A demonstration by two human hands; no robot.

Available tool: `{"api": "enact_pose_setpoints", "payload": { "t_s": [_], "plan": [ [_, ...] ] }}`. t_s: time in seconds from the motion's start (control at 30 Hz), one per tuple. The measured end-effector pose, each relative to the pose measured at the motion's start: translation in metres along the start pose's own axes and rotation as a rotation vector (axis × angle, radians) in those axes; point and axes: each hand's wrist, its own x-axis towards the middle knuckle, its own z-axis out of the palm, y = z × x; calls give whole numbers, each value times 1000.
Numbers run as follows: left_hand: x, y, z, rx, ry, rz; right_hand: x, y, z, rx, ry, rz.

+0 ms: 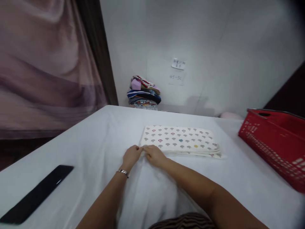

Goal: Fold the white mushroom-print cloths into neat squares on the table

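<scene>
"White with little mushroom prints: how many folded cloths?"

"One folded cloth, on one white-covered table. I count two hands, one bracelet, one black flat object at the left and one red basket at the right."

"And by the wall?"

"One pile of fabrics. Two paper notes hang above the table, one over the other."

"Where's the cloth from the hands?"

"Mostly beyond them and to the right, its near left corner at their fingertips."

"What are they doing?"

"Left hand and right hand both pinch that corner, thumbs against curled fingers, fingertips nearly meeting."
</scene>
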Motion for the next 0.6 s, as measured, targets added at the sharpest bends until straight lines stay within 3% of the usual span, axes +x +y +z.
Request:
{"api": "enact_pose_setpoints", "payload": {
  "t_s": [0.13, 0.27, 0.33, 0.43, 0.5, 0.6],
  "plan": [
    [2, 9, -8, 72, -60, -10, -31, 32, -23, -26, 101, -18],
    [3, 17, -13, 61, -27, 4, -95, 88, -73, -61, 256, 181],
    [6, 18, -12, 10, -8, -6, -136, 114, -106, -96, 283, 419],
    [13, 18, -7, -135, -3, -35, -193, 143, -155, -124, 448, 1042],
    [15, 17, -4, -238, 8, -59, -219, 158, -180, -121, 474, 1226],
    [12, 17, -1, -304, 40, -53, -234, 175, -200, -26, 418, 1413]
  ]
}}
